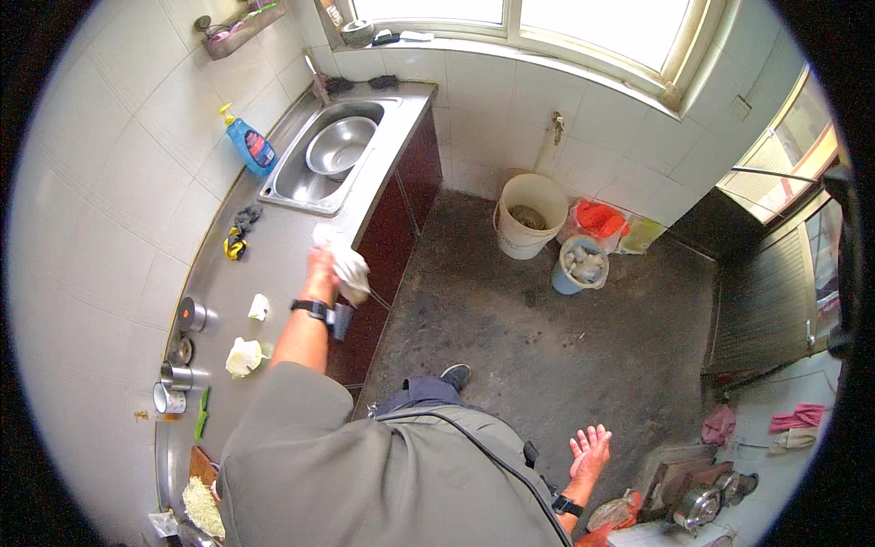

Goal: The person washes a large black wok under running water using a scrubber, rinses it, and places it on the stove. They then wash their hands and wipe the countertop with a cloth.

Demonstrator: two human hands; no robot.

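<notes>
My left hand (322,268) is closed on a white cloth (352,272) at the front edge of the steel counter (287,239); motion blurs it, and the cloth hangs partly over the edge. My right hand (590,451) is held out over the floor at the lower right, fingers apart, with nothing in it. Left of my left forearm lie a pale vegetable piece (244,357), possibly cabbage, and a smaller pale piece (258,307). A steel basin (342,147) rests in the sink (321,198) beyond my left hand.
A blue pump bottle (251,147), a dark scrubber (247,217), tins and a green-handled tool (202,414) line the wall side. Shredded pale food (203,506) lies lower left. On the floor stand a white bucket (519,236), a blue bucket (571,275) and bags (595,220).
</notes>
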